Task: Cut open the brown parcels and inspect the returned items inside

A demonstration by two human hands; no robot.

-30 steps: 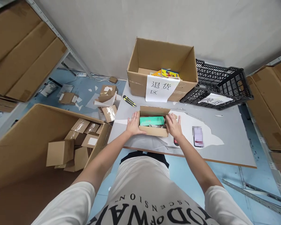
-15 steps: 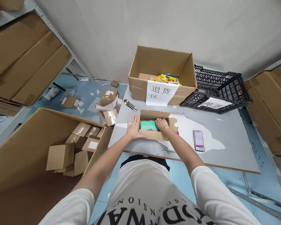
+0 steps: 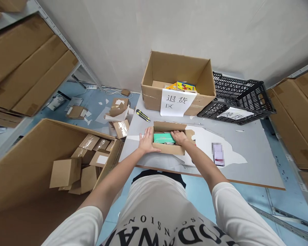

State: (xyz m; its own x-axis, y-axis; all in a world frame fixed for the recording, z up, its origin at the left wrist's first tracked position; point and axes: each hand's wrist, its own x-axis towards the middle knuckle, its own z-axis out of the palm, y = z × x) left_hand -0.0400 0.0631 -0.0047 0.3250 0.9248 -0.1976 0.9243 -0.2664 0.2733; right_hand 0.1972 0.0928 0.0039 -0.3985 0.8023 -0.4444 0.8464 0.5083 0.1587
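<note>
At the small box:
Right hand (image 3: 179, 137): reaches into the small box (image 3: 168, 148), fingers curled onto the green pack (image 3: 163, 138); whether they grip it, I cannot tell.
Left hand (image 3: 146, 143): flat, fingers spread against the small box's left wall.
Green pack: lies inside the small box.
Table (image 3: 248, 160): bears the small box near its front edge.
Knife (image 3: 143, 115): well behind the left hand.
Big box (image 3: 154, 97): behind, paper label on its front.

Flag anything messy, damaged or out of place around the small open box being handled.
Torn cardboard boxes and paper scraps litter the blue floor left of the grey table. The table's surface layer is peeled in a white patch. The left hand steadies the small brown cardboard box; the right hand reaches inside.
</note>
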